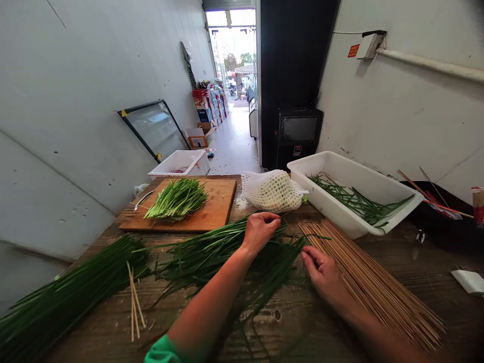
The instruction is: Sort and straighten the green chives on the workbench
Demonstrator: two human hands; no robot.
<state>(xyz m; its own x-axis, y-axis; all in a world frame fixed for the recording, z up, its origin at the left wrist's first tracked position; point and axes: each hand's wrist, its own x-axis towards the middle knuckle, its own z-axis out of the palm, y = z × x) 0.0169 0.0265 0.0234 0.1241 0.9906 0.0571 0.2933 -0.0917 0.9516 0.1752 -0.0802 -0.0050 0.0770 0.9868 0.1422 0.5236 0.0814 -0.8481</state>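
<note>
My left hand (260, 229) rests on a loose pile of long green chives (227, 252) in the middle of the wooden table (113, 322), its fingers curled down into the leaves. Beside it, my right hand (322, 269) lies at the edge of a big bundle of thin bamboo skewers (374, 280), fingers bent and pinching at the chive tips or a skewer; which one I cannot make out. A second, thicker bundle of chives (68, 297) lies at the left.
A wooden cutting board (215, 209) with cut chives (177, 199) sits at the back left. A white foam net (273, 190) and a white tub (355, 184) with chive scraps stand behind. Three loose skewers (135, 305) lie at the front left. Walls close both sides.
</note>
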